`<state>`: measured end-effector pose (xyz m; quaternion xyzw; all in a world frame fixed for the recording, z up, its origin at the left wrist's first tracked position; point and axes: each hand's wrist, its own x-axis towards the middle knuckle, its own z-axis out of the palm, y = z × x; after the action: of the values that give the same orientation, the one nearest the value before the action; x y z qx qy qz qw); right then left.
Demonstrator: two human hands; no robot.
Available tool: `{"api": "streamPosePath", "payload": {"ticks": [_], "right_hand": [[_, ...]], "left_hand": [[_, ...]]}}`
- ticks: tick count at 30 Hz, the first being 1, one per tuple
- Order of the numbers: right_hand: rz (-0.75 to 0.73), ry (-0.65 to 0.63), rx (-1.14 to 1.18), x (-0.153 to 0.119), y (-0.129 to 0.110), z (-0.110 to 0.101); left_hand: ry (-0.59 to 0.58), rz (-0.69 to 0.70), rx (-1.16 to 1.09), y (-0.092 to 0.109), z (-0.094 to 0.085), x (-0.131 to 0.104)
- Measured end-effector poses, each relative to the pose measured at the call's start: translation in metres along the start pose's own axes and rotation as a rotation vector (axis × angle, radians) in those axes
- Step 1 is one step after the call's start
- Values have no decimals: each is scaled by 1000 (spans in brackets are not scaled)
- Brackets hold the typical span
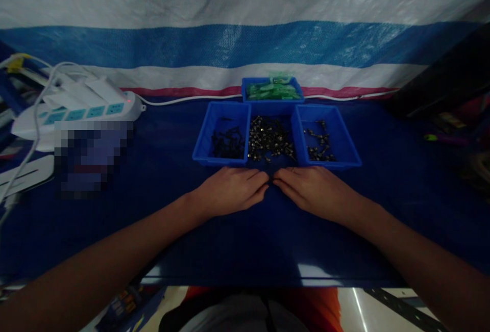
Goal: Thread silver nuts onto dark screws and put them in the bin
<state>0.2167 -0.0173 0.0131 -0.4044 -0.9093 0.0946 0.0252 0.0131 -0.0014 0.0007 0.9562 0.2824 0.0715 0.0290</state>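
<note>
Grey garment w/ orange clothing at its sides: nearest cam., below counter front edge. L hand: over counter, just in front of L bin; fingers bent, thumb near index. R hand: mirrored pos., just in front of R bin; fingers likewise bent. Fingertips of both hands nearly meet, narrow gap btwn. Cannot tell whether either hand pinches a small part.

Metal parts: loose heap btwn L & R bins, just beyond fingertips. L bin contains dark parts; R bin, small fittings, mostly toward front L corner. Rear bin: behind heap, w/ green packets. Power strip: far L of counter, well apart from bins. Striped sheet: hangs behind counter.
</note>
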Motion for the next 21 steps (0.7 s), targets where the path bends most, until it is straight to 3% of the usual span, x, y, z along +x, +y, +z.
{"api": "streamPosePath", "payload": {"ticks": [5, 11, 21], "right_hand": [[-7, -2, 0, 1, 0, 1], [-46, 17, -5, 1, -2, 0], [-6, 52, -70, -2, -3, -1]], "left_hand": [[60, -17, -10, -2, 2, -3], [207, 149, -3, -4, 2, -6], [136, 62, 51, -3, 1, -4]]}}
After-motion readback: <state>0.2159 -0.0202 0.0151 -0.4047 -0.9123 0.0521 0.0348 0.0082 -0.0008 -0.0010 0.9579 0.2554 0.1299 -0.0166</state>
